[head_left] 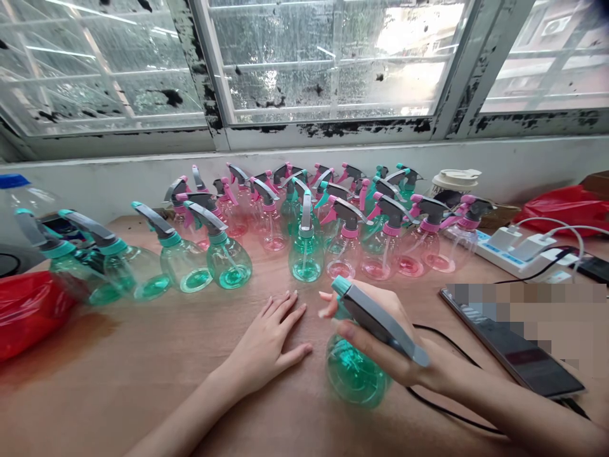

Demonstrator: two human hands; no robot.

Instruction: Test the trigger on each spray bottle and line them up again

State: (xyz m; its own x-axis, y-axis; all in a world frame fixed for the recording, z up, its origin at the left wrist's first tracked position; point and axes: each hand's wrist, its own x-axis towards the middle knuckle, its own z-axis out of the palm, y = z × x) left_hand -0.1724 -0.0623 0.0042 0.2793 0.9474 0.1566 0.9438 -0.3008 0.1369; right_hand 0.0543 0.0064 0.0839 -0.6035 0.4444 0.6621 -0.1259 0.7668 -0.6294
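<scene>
My right hand (380, 324) is wrapped round the grey and teal trigger head of a green spray bottle (356, 371), whose round clear body hangs below the fingers. I cannot tell whether its base touches the table. Beside it, my left hand (269, 339) lies flat on the wooden table (190, 381), fingers spread and holding nothing. Just beyond both hands stands another green spray bottle (306, 254), upright. A pink spray bottle (343, 251) is close to its right, and a further green one (229, 260) stands to the left.
Several more green and pink spray bottles crowd the back of the table. A phone (511, 343) lies at right, near a power strip (504, 251) with plugs and cables. Red plastic bags lie at left (31, 311) and far right (566, 209). A windowed wall (333, 136) rises behind.
</scene>
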